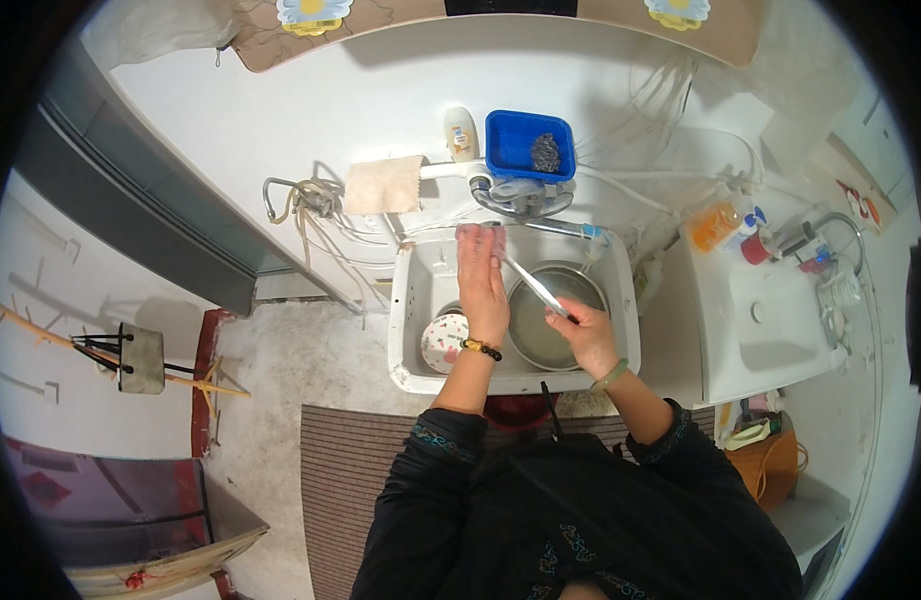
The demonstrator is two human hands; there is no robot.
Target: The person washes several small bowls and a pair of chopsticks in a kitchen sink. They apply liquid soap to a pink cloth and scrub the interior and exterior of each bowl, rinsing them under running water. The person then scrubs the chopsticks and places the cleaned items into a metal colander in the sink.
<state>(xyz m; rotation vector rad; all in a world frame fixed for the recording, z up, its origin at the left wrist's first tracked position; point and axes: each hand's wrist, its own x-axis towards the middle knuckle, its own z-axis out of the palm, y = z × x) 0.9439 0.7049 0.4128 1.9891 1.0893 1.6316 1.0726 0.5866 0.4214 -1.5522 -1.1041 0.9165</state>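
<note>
My right hand [585,336] grips the handle end of a long metal utensil [537,285], which slants up and left over the sink. Its far end lies by the fingers of my left hand [481,289], which is stretched out with a pinkish cloth or sponge [498,238] at the fingertips; the utensil's head is hidden there. Under my right hand a round metal pot [554,352] holds cloudy liquid. A white patterned bowl [443,343] lies in the left of the white sink [627,315], partly behind my left wrist. The faucet spout [561,227] reaches over the sink's back edge.
A blue plastic basket [510,154] with a steel-wool scrubber [545,153] is fixed above the faucet, beside a pale bottle [460,135]. A beige cloth [384,185] hangs on the pipe to the left. A white washbasin [775,330] with bottles stands at the right. A red basin [516,414] is below the sink.
</note>
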